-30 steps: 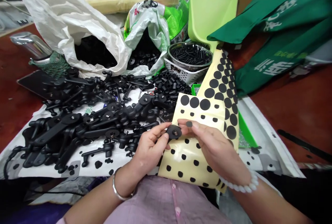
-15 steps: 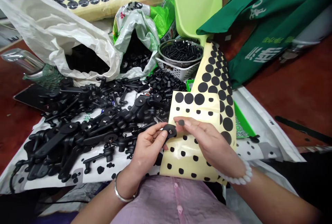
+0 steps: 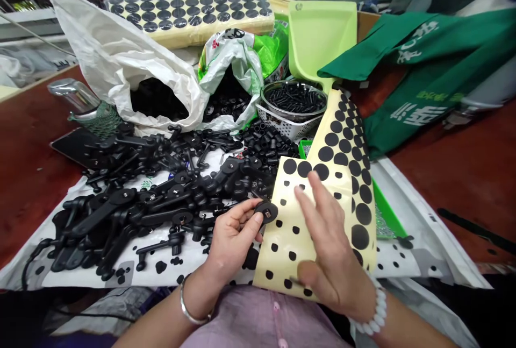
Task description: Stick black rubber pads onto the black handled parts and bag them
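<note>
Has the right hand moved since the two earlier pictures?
Yes: against the yellow sheet, the right hand has opened, its fingers shifted rightward, away from the black disc.

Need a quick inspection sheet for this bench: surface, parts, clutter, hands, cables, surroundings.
Surface: white sheeting over a reddish-brown table.
Parts: round black part in hand; heap of black arms; yellowish dotted sheet in front of the person.
Clutter: loose black bits near the front edge; metal bowl of dark pieces atop a white basket.
Left hand: pinching the round black part.
Right hand: fingers spread above the dotted sheet; thumb blurred, any hold unclear.
Cables: thin black cord at left front; ends unclear.
Surroundings: white sack and light green dustpan behind; green cloth at right.
</note>
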`<action>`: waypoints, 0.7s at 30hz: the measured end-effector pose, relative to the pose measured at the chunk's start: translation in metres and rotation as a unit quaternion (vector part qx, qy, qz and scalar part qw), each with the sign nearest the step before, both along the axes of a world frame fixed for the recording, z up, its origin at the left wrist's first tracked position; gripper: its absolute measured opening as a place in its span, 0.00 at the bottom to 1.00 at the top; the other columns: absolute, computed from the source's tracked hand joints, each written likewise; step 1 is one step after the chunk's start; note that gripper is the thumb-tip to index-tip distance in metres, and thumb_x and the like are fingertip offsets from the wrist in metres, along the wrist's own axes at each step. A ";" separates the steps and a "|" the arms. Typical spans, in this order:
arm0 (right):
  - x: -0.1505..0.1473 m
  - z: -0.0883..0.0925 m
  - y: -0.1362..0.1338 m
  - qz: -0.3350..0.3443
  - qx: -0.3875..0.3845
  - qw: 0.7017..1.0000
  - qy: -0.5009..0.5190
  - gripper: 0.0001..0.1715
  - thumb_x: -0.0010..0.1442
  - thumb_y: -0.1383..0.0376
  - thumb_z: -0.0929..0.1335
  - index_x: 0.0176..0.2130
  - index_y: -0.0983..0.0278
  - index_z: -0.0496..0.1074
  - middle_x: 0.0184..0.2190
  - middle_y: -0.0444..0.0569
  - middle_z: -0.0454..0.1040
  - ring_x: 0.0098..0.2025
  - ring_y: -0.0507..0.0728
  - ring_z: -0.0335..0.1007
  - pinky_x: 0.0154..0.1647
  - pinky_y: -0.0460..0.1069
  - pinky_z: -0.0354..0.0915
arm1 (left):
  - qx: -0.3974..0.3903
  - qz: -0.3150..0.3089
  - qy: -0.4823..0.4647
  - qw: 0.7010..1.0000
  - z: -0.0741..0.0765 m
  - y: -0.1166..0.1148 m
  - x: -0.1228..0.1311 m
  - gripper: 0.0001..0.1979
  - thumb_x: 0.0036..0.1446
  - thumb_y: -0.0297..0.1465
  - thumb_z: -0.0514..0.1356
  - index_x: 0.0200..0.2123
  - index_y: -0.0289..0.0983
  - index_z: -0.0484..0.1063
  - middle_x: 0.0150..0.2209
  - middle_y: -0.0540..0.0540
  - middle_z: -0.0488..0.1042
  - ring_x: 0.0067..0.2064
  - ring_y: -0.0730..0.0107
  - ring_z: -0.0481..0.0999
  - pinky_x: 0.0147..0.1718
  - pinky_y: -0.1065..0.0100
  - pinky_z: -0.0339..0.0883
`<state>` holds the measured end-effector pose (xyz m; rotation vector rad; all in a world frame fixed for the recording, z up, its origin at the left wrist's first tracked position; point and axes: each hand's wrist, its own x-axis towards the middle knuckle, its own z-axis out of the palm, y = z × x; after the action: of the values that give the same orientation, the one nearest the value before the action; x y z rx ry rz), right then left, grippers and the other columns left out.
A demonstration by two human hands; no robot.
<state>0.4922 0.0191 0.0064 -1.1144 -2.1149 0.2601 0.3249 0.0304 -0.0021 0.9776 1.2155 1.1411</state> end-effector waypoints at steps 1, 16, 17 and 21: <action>-0.002 0.001 0.000 0.021 0.014 1.000 -0.008 0.43 0.63 0.40 0.50 0.67 0.60 0.39 0.67 0.55 0.31 0.66 0.72 0.33 0.61 0.68 0.38 | -0.005 -0.009 -0.010 1.000 0.000 -0.001 -0.001 0.19 0.50 0.37 0.64 0.43 0.32 0.73 0.25 0.50 0.74 0.21 0.76 0.70 0.24 0.72 0.66; 0.052 -0.015 0.002 -0.244 -0.156 0.946 0.145 0.33 0.57 0.52 0.66 0.57 0.60 0.60 0.65 0.55 0.43 0.65 0.67 0.38 0.62 0.66 0.45 | -0.080 -0.125 -0.095 0.984 -0.012 -0.002 -0.007 0.18 0.55 0.40 0.61 0.44 0.34 0.72 0.31 0.44 0.78 0.20 0.80 0.67 0.21 0.76 0.59; 0.053 -0.016 0.000 -0.254 -0.152 0.944 0.143 0.33 0.56 0.52 0.67 0.57 0.61 0.60 0.65 0.56 0.42 0.65 0.68 0.38 0.62 0.67 0.44 | -0.085 -0.131 -0.093 0.983 -0.013 -0.002 -0.005 0.18 0.55 0.40 0.61 0.44 0.34 0.72 0.31 0.43 0.78 0.20 0.80 0.67 0.20 0.76 0.59; 0.054 -0.019 -0.003 -0.228 -0.122 0.961 0.101 0.17 0.57 0.57 0.65 0.46 0.60 0.68 0.63 0.55 0.49 0.65 0.69 0.40 0.60 0.69 0.43 | -0.094 -0.145 -0.087 0.981 -0.011 0.000 0.002 0.19 0.53 0.40 0.62 0.43 0.32 0.72 0.29 0.43 0.78 0.19 0.80 0.66 0.19 0.77 0.58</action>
<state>0.5466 0.0164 -0.0131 -1.6100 -1.6206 0.4005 0.3273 0.0300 -0.0133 0.8593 0.9833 0.8451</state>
